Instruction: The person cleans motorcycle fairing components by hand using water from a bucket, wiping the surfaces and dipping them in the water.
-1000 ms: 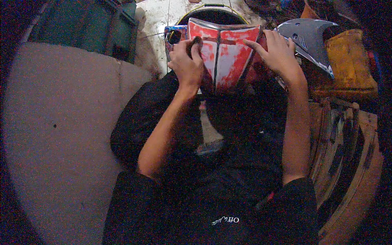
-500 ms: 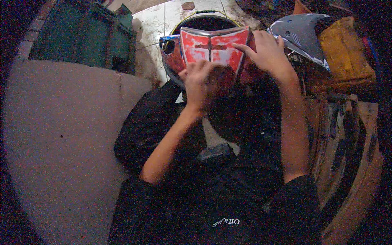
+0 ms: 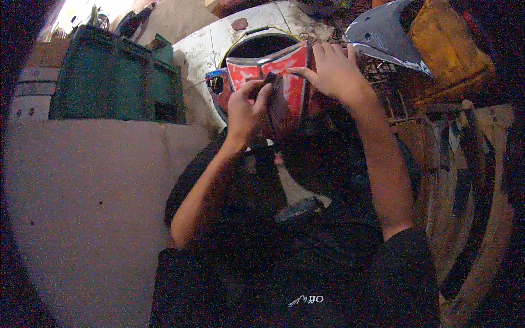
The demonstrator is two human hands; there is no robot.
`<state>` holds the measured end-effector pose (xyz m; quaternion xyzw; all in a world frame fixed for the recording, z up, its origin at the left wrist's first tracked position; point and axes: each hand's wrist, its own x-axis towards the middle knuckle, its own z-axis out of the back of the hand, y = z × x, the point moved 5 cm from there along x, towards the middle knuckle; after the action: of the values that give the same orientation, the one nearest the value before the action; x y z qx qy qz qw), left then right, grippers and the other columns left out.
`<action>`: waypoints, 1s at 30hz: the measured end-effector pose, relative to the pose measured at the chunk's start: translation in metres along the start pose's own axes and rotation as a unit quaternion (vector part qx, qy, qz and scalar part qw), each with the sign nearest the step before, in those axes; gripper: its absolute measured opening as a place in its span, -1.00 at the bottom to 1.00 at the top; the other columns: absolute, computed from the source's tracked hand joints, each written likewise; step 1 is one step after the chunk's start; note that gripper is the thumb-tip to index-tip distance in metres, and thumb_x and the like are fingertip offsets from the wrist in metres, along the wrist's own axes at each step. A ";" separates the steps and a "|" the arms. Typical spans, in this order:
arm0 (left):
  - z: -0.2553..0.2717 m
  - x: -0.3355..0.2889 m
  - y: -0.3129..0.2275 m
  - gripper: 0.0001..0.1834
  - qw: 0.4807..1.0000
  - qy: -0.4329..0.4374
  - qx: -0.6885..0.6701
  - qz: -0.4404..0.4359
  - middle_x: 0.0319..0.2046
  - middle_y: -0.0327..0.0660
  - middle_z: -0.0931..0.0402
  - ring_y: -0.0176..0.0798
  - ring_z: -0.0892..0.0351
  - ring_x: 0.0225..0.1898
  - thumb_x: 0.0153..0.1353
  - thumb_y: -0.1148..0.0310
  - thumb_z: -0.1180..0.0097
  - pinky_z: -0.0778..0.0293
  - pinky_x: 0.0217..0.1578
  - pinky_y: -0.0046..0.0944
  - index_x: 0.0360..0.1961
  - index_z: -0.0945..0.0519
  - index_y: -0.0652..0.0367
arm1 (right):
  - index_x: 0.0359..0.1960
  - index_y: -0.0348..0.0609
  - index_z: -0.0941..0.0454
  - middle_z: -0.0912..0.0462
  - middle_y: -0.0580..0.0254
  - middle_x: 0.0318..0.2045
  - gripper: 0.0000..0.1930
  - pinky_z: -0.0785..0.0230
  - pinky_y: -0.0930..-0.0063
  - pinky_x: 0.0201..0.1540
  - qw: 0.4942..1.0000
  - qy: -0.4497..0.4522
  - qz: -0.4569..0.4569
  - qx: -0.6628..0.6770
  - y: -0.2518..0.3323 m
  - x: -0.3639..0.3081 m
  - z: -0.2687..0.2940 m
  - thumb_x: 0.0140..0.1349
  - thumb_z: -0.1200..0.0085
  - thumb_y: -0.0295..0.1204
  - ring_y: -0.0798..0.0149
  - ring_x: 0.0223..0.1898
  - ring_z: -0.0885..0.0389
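A red body panel [image 3: 295, 63], its paint rubbed through in pale patches and its edges grey, leans over a black bucket [image 3: 232, 53]. My left hand [image 3: 246, 109] is at the panel's middle, thumb and fingers pinching a dark, flat piece of sandpaper [image 3: 272, 82] against the surface. At the panel's right edge, my right hand [image 3: 336, 71] grips it, thumb laid over the red face and the other fingers along the side. The panel's lower part lies in shadow between my knees. A blue-edged piece with a round hole [image 3: 217, 82] shows at its left.
A grey fairing [image 3: 377, 35] and a dirty yellow container [image 3: 454, 52] are at the far right. To the left stand a green cabinet [image 3: 120, 82] and a broad pale surface [image 3: 93, 218]. A reddish block [image 3: 239, 24] lies on the white tiled floor [image 3: 197, 44].
My left hand has shifted a little leftward and its thumb and sandpaper now show. The whole view has swung, bringing more of the left background in. My right hand keeps its hold.
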<state>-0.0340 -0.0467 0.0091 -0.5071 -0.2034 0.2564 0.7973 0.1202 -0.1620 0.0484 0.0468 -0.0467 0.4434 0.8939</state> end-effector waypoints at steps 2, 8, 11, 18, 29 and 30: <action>-0.001 -0.003 0.002 -0.75 0.998 0.020 -0.032 0.049 -0.31 -0.16 -0.63 -0.35 -0.57 -0.30 0.24 0.34 -0.11 -0.46 -0.21 -0.35 -0.18 -0.60 0.33 | 0.04 -0.35 -0.34 -0.45 -0.10 0.02 -0.13 0.09 -0.17 0.25 1.000 -0.001 0.016 -0.003 -0.007 -0.005 -0.006 0.09 0.17 0.34 0.00 0.17 -0.33; -0.021 -0.028 0.019 -0.72 0.993 0.022 -0.080 0.085 -0.24 -0.14 -0.60 -0.37 -0.55 -0.24 0.25 0.37 -0.09 -0.44 -0.14 -0.35 -0.10 -0.53 0.35 | 0.03 -0.34 -0.35 -0.45 -0.08 0.01 -0.13 0.08 -0.16 0.25 0.999 -0.007 0.036 -0.001 -0.022 -0.018 -0.019 0.09 0.18 0.35 0.00 0.15 -0.34; -0.038 -0.024 0.013 -0.73 0.990 0.057 -0.111 0.061 -0.22 -0.12 -0.60 -0.37 -0.55 -0.21 0.26 0.37 -0.08 -0.45 -0.14 -0.34 -0.12 -0.52 0.36 | 0.03 -0.34 -0.35 -0.46 -0.08 0.01 -0.13 0.07 -0.15 0.24 0.999 -0.014 0.037 -0.005 -0.029 -0.022 -0.022 0.08 0.19 0.35 0.00 0.14 -0.34; -0.082 -0.031 -0.011 -0.74 0.973 0.028 0.159 -0.164 -0.35 -0.06 -0.49 0.09 -0.51 -0.25 -0.04 0.56 -0.09 -0.45 -0.22 -0.11 -0.25 -0.54 0.14 | 0.01 -0.33 -0.35 -0.46 -0.08 -0.02 -0.13 0.04 -0.13 0.22 0.999 -0.014 0.040 0.011 -0.058 -0.015 -0.037 0.08 0.18 0.35 -0.01 0.13 -0.36; -0.083 -0.011 -0.016 -0.70 0.971 -0.014 0.151 -0.186 -0.30 -0.11 -0.49 -0.03 -0.52 -0.23 -0.15 0.46 -0.16 -0.48 -0.27 -0.15 -0.28 -0.61 0.13 | 0.00 -0.32 -0.37 -0.47 -0.06 -0.02 -0.14 0.01 -0.15 0.20 0.996 -0.069 0.053 0.000 -0.058 -0.017 -0.040 0.08 0.18 0.35 0.01 0.11 -0.37; -0.085 -0.015 -0.012 -0.69 0.965 -0.019 0.158 -0.207 -0.30 -0.11 -0.50 -0.02 -0.52 -0.24 -0.15 0.47 -0.15 -0.49 -0.26 -0.16 -0.26 -0.61 0.12 | 0.00 -0.31 -0.38 -0.47 -0.05 -0.02 -0.15 0.00 -0.14 0.20 0.997 -0.057 0.048 -0.007 -0.057 -0.017 -0.038 0.08 0.18 0.34 0.02 0.11 -0.37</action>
<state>0.0061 -0.1204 -0.0149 -0.3167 -0.2757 0.1240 0.8991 0.1574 -0.2049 0.0061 0.0638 -0.1028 0.4820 0.8678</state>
